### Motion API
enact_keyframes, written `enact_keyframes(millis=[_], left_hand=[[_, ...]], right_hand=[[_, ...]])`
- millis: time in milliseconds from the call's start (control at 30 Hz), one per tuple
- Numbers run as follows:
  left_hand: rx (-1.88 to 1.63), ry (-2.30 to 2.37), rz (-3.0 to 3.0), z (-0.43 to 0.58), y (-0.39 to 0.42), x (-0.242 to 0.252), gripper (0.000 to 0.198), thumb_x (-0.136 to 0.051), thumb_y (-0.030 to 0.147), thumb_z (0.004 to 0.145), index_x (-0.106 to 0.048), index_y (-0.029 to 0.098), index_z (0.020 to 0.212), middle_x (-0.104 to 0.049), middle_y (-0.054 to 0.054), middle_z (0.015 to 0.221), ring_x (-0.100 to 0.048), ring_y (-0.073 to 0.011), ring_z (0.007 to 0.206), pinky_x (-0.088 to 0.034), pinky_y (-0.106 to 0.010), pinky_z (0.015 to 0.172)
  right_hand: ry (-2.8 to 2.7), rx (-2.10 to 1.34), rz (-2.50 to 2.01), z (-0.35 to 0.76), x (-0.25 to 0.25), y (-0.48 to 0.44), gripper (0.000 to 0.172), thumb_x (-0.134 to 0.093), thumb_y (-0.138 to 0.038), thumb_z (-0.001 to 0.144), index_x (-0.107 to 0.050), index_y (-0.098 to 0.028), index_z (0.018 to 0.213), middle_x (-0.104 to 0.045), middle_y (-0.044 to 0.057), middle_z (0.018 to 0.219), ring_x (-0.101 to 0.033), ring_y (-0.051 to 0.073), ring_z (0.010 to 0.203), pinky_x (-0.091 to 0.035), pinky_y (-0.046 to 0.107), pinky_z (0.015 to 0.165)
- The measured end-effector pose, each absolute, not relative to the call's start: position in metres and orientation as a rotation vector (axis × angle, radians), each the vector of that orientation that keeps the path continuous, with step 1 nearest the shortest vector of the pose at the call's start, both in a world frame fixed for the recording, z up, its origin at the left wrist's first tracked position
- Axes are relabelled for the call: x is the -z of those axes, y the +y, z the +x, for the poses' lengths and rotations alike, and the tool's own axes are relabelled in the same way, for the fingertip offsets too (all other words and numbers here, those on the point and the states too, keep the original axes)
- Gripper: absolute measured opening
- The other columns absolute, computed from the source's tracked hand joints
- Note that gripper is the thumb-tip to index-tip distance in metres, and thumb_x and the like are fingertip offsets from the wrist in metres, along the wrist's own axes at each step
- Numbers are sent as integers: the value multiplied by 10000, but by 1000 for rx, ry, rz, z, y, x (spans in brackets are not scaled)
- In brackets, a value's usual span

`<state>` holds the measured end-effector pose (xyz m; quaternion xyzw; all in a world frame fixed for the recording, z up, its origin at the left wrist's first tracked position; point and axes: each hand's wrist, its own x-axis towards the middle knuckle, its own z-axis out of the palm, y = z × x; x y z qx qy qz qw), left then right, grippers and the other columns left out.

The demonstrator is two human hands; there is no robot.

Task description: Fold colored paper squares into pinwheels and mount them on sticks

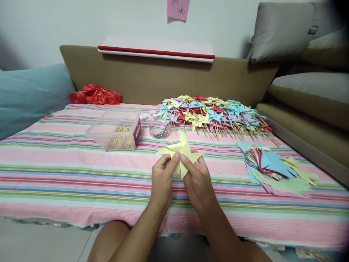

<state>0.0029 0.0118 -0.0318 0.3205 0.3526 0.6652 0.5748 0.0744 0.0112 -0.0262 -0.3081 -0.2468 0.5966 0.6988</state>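
Observation:
A pale yellow paper pinwheel (pixel 183 145) is held up above the striped cloth, its points folded in toward the middle. My left hand (pixel 165 173) grips it from the left, thumb pressed near the centre. From the other side my right hand (pixel 198 178) pinches it, thumb beside the left one. No stick shows on this pinwheel. Just beyond my hands stands a clear round jar (pixel 159 128) with small silvery metal pieces at its bottom. To its left, a clear plastic box (pixel 111 125) lies with thin wooden sticks (pixel 121 141) inside.
Many finished pinwheels on sticks (pixel 209 112) are heaped at the back right. Coloured paper sheets and cut pieces (pixel 275 167) lie at the right. A red plastic bag (pixel 95 95) rests at the back left. The striped cloth (pixel 68 174) covers the surface; grey cushions (pixel 283 32) are stacked at right.

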Motion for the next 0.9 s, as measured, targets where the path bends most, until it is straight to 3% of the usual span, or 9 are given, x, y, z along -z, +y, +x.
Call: enact_keyframes(millis=[100, 167, 267, 333, 433, 567, 733, 900], left_hand=[[-1576, 809, 649, -2, 15, 29, 232, -817, 347, 767, -698, 162, 840, -686, 0, 818, -615, -113, 727, -474, -218, 684], [-1605, 812, 576, -7, 18, 26, 274, -849, 343, 723, -695, 160, 856, -705, -5, 843, -640, -121, 737, -482, -222, 676], [-1631, 832, 513, -15, 22, 22, 328, -883, 338, 666, -690, 151, 854, -718, -8, 834, -660, -129, 729, -484, -228, 660], [-1634, 837, 504, -18, 23, 20, 339, -889, 344, 651, -684, 146, 835, -710, -1, 798, -652, -123, 704, -478, -228, 646], [-1629, 834, 522, -19, 22, 21, 322, -887, 345, 654, -667, 147, 781, -684, 16, 754, -627, -108, 685, -466, -218, 645], [-1608, 845, 588, -17, 22, 25, 288, -861, 352, 698, -668, 150, 767, -649, 24, 724, -589, -103, 670, -450, -219, 650], [-1605, 905, 696, -17, 21, 29, 254, -821, 365, 751, -678, 156, 738, -622, 32, 703, -547, -96, 661, -426, -214, 659], [-1559, 970, 792, -16, 18, 31, 262, -808, 383, 763, -679, 160, 715, -626, 28, 675, -537, -102, 645, -414, -213, 648]], right_hand=[[-609, -1286, -769, 81, 27, 13, 527, -786, -340, 759, -442, -268, 1152, -715, 12, 944, -712, 199, 884, -565, 387, 845], [-779, -1142, -832, 90, 26, 12, 538, -717, -329, 819, -404, -290, 1254, -721, 25, 983, -704, 205, 929, -552, 408, 875], [-1242, -862, -943, 104, 24, 9, 525, -664, -214, 837, -492, -311, 1323, -640, 91, 1304, -625, 237, 1170, -484, 450, 1003], [-1513, -704, -1007, 108, 24, 7, 418, -685, -197, 817, -655, -313, 1217, -489, 84, 1497, -541, 280, 1287, -432, 483, 1063], [-1667, -531, -1040, 108, 25, 5, 227, -745, -229, 790, -780, -308, 999, -363, 49, 1589, -461, 327, 1364, -398, 506, 1085], [-1647, -497, -1044, 105, 26, 6, 111, -713, -237, 844, -798, -291, 890, -459, 66, 1520, -409, 322, 1419, -391, 499, 1088], [-1445, -631, -1064, 108, 25, 9, 123, -666, -308, 898, -781, -265, 897, -564, 94, 1391, -468, 284, 1373, -334, 498, 1160], [-1260, -709, -1114, 109, 31, 14, 115, -724, -355, 847, -753, -244, 848, -572, 114, 1324, -516, 300, 1319, -418, 526, 1101]])
